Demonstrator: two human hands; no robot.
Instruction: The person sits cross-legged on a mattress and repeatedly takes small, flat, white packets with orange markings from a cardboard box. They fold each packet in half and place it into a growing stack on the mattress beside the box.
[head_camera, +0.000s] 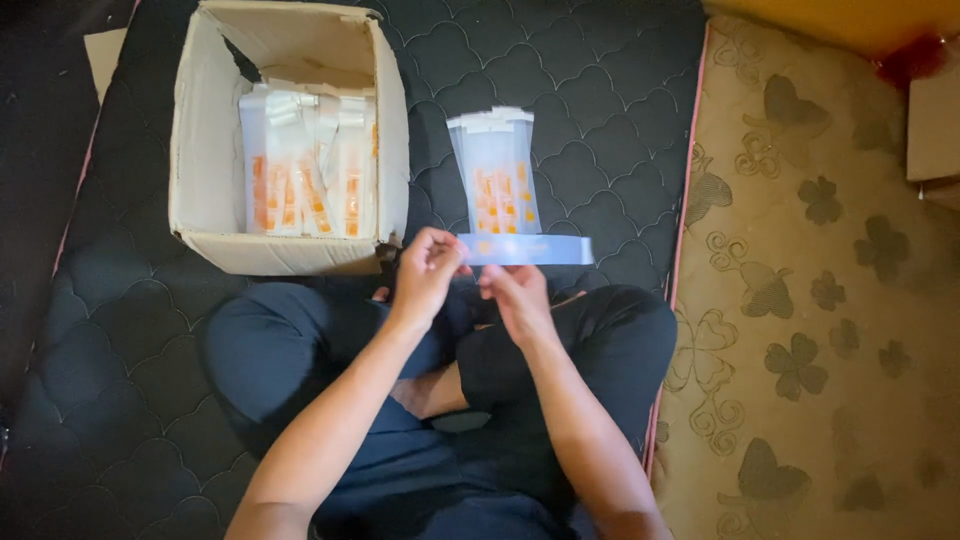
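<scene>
Mattress (580, 90), dark and quilted, carries everything you work with, and its soft surface is the first risk: anything you set down on it can tilt or slide when you shift your crossed legs (300, 350). Beside it on your right lies a beige flowered mat (800, 300), well apart from your hands, so it matters little now. The cardboard box (200, 150) stands just in front of your left knee, open at the top, with clear packets (310, 170) with orange print packed upright inside; one flap is torn and the near wall leans a little, so I judge a push from the knee could tip the row over. Near the box, in front of your hands, a small pile of packets (495, 170) of the same kind lies flat; it looks loosely stacked and could fan out if the strip brushes it. Your left hand (425, 275) pinches the left end of a pale blue strip (525, 249), closed on it with thumb and fingers. Your right hand (515, 295) sits under the strip and touches it near the middle, but I cannot tell if it grips firmly. The strip is held level in the air, just above your knees and close to the pile. Because it seems thin and held mostly at one end, the free right end may bend, crease, or slip from your fingers.
</scene>
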